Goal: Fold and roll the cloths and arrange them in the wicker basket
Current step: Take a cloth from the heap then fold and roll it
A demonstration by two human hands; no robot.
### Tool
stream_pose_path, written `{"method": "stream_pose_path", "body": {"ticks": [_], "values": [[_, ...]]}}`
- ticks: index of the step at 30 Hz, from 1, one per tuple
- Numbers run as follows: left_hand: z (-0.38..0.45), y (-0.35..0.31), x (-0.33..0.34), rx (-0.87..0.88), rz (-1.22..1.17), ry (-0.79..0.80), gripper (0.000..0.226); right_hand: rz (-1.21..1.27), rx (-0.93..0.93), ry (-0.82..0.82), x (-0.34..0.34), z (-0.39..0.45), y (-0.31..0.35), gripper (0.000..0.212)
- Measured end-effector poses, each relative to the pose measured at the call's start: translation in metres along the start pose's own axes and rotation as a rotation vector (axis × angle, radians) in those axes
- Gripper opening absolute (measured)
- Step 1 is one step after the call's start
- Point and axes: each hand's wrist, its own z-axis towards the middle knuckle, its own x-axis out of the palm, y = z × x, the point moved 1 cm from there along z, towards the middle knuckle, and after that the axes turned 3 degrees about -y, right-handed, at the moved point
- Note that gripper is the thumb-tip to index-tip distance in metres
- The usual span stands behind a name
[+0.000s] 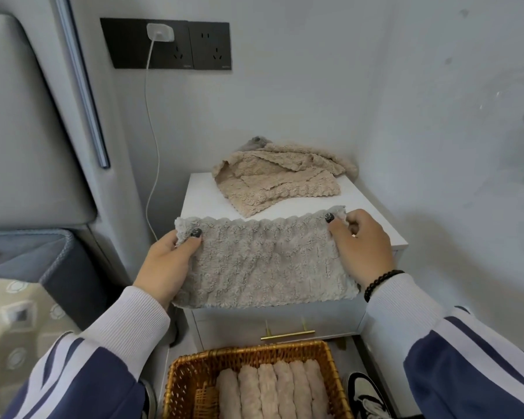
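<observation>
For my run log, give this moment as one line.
hands: left, right pinch grey cloth corners | pile: on cabinet | basket: rolls inside

Holding a grey cloth (263, 261) stretched flat over the front edge of a white nightstand (200, 195), left hand (167, 264) pinching its left end, right hand (360, 246) pinching its right. Lying crumpled behind on the nightstand top, a pile of beige cloths (279, 179). Sitting below on the floor, a wicker basket (182, 379) holding rolled pinkish cloths (273, 391) side by side.
</observation>
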Motion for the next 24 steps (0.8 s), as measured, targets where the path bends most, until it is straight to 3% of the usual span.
{"method": "stream_pose_path", "body": {"ticks": [6, 12, 18, 24], "values": [[-0.009, 0.012, 0.021, -0.013, -0.022, 0.109, 0.019, 0.134, -0.023, 0.072, 0.009, -0.018, 0.016, 0.011], [-0.02, 0.018, 0.046, -0.012, -0.03, 0.226, 0.022, 0.244, -0.02, 0.246, 0.027, -0.043, 0.034, 0.011], [-0.028, 0.02, 0.061, -0.026, -0.04, 0.302, 0.025, 0.286, 0.006, 0.319, 0.042, -0.053, 0.039, 0.011], [-0.027, 0.019, 0.061, -0.04, 0.002, 0.265, 0.031, 0.341, 0.027, 0.419, 0.045, -0.054, 0.044, 0.019]]}}
